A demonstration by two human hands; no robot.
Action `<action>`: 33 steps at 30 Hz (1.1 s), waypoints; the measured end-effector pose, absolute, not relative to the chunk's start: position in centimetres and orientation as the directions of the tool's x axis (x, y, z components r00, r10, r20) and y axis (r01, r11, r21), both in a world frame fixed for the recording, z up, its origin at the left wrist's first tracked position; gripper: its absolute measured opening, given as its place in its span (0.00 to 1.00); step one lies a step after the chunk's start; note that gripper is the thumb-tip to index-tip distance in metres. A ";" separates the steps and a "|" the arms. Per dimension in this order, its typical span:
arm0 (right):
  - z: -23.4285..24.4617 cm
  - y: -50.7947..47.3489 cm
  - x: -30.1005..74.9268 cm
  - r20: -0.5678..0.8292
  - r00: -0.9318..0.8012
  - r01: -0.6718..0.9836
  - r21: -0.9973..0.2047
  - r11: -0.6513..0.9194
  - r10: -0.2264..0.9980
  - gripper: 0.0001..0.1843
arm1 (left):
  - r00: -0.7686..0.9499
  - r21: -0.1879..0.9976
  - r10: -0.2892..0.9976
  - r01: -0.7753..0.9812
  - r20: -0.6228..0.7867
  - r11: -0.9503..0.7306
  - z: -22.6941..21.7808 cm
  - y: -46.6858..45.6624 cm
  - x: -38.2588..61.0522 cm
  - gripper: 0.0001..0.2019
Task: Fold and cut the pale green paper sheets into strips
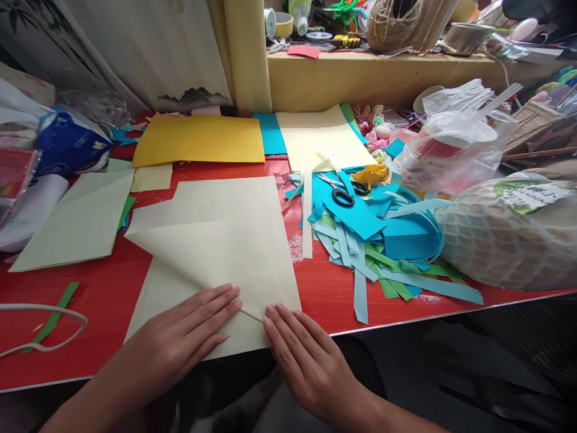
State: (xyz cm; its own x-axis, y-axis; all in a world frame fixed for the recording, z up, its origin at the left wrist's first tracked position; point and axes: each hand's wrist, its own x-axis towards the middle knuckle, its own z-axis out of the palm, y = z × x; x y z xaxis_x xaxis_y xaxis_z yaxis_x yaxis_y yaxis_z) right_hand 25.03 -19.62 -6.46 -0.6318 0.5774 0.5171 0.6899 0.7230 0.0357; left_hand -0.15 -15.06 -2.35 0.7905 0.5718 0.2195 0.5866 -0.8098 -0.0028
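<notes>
A large cream paper sheet (225, 240) lies on the red table (103, 294), with one flap folded over diagonally toward the near edge. My left hand (189, 331) lies flat on the folded flap near its lower corner, fingers stretched out and together. My right hand (306, 355) rests flat at the sheet's near right corner by the table edge, fingertips touching the fold. Neither hand holds anything.
A pile of blue and green paper strips (374, 240) with black-handled scissors (342, 195) lies to the right. Yellow paper (198, 139), another cream sheet (76, 222), plastic bags (455, 138), a netted bundle (509, 240) and a white cord (45, 313) surround the work area.
</notes>
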 end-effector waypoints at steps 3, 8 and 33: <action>-6.5 -19.6 25.0 0.532 -0.624 0.689 0.031 0.724 0.572 0.24 | 0.760 0.018 0.627 0.634 0.172 -0.773 -2.3 -14.6 -1.4 0.27; -6.5 -19.4 25.0 0.535 -0.629 0.683 0.031 0.730 0.565 0.23 | 0.696 0.036 0.710 0.711 0.105 -0.702 -2.4 -14.2 -4.0 0.27; -5.7 -19.4 25.3 0.504 -0.639 0.667 -0.013 0.745 0.581 0.22 | 0.390 -0.263 0.829 0.916 0.402 -0.304 -4.3 -12.5 -7.5 0.24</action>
